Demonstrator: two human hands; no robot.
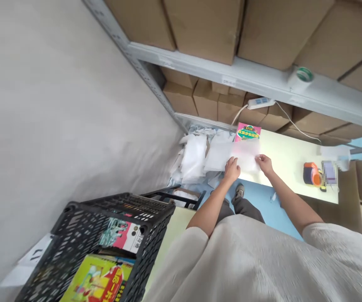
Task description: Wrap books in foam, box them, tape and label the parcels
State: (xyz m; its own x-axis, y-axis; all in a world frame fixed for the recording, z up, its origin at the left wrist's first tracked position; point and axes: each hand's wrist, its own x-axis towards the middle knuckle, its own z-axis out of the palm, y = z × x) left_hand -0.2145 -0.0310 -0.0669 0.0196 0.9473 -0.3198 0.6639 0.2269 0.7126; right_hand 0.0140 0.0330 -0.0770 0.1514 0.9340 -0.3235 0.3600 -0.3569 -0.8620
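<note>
A translucent white sheet or bag (pixel 220 157) lies over the left end of the pale table and over the lower part of a pink and green book (pixel 249 131). My left hand (pixel 232 168) is at the sheet's near edge, its fingers bent on it; whether they pinch it is too small to tell. My right hand (pixel 264 163) pinches the sheet's right edge between thumb and fingers. More white sheets (pixel 194 157) are heaped to the left, beside the table end.
A black crate (pixel 156 235) with books stands at the lower left by the wall. On the pale table (pixel 284 155), an orange and dark tape dispenser (pixel 311 174) sits at the right. Shelves of cardboard boxes (pixel 206 100), a power strip (pixel 261 102) and a tape roll (pixel 304 74) are beyond.
</note>
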